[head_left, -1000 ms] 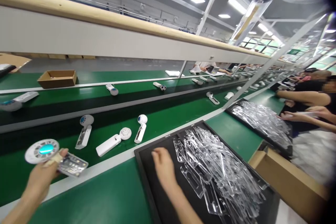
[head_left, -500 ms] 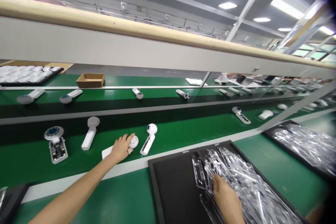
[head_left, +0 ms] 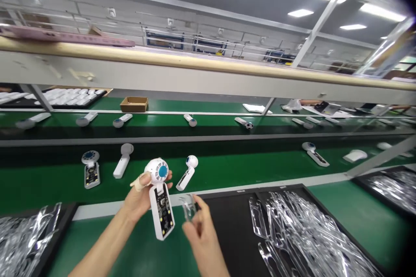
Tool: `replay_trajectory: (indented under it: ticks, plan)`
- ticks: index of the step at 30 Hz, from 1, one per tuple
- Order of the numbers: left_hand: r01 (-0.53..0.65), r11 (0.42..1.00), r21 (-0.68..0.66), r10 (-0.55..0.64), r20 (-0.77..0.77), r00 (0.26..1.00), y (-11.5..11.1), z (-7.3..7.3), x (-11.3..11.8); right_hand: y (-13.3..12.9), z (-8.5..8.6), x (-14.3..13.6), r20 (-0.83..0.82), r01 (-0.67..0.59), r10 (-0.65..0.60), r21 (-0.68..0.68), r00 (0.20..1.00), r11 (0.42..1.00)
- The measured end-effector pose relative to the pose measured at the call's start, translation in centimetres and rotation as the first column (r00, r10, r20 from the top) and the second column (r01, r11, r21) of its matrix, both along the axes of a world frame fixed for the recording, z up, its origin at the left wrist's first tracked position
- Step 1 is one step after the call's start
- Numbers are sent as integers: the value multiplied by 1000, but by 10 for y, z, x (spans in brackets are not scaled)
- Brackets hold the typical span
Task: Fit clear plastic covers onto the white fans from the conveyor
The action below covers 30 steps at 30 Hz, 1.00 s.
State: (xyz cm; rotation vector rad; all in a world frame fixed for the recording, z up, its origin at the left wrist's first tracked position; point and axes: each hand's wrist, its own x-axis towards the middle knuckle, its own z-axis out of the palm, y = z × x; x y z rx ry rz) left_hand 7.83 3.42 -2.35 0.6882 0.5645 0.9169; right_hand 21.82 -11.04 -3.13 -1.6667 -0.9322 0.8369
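White fan [head_left: 160,197] up, fingers of the left hand [head_left: 136,201] clamped round its head [head_left: 156,169], above the bench's [head_left: 130,251] far edge! Right hand [head_left: 203,229] pinches a clear piece [head_left: 188,206] just beside, not touching. Pairing stage, I'd judge; next move calls for squaring piece to handle [head_left: 163,214].

Near bench [head_left: 152,255]: green top
Left tray [head_left: 64,227]: black, heaped clear plastic pieces [head_left: 26,238]
Middle tray [head_left: 237,225]: black, clear pieces [head_left: 312,233] piled toward its right side
Right tray [head_left: 364,186]: black, more clear pieces
Near lane [head_left: 240,169]: green, spaced-out white round-headed devices [head_left: 122,160], some circuit boards [head_left: 92,175] exposed
Far lane [head_left: 217,120]: green, row of similar devices [head_left: 122,120]
Back bench [head_left: 195,106]: cardboard box [head_left: 134,107], flat white item [head_left: 256,108]
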Motion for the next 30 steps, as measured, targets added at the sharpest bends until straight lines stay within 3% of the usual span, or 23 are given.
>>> replay_trajectory:
  ticks: [2, 5, 10, 14, 16, 18, 20, 22, 24, 26, 28, 30]
  plan:
    - [-13, 998, -54, 18, 101, 995, -19, 5, 3, 10, 12, -28, 109, -93, 93, -3, 990, 996]
    - [6, 998, -70, 6, 172, 985, -35, 12, 4, 13, 18, -49, 289, -99, 75, 69, 954, 993]
    - [-30, 997, -71, 46, 231, 972, -41, 24, 0, 4, 1, -62, 576, -42, -45, 136, 816, 990]
    - [-74, 996, -44, 82, 254, 964, -46, 27, 2, -3, -10, -65, 526, -96, 39, 82, 850, 992]
    - [-71, 997, -41, 77, 188, 979, -49, 25, 1, -6, -10, -60, 499, -136, 81, 74, 863, 988]
    - [5, 1000, -31, -4, 9, 1000, -53, 22, -1, -8, -7, -50, 528, -162, 91, 89, 844, 983]
    - [118, 992, -47, -125, -221, 967, -59, 20, -5, -9, -4, -40, 589, -218, 117, 104, 799, 970]
    - [154, 986, -64, -167, -396, 903, -66, 20, -8, -8, -4, -34, 592, -262, 142, 120, 794, 958]
    - [84, 995, -47, -97, -490, 866, -74, 19, -8, -4, -7, -33, 447, -172, 93, 139, 889, 975]
    - [-16, 1000, 14, 21, -549, 836, -80, 15, -7, 5, -14, -35, 209, 42, -60, 89, 976, 995]
    - [-82, 991, 102, 127, -602, 788, -81, 7, -6, 14, -22, -37, 53, 201, -200, -2, 978, 980]
    - [-88, 975, 203, 201, -649, 733, -79, -7, -5, 22, -29, -40, 40, 273, -272, -25, 961, 962]
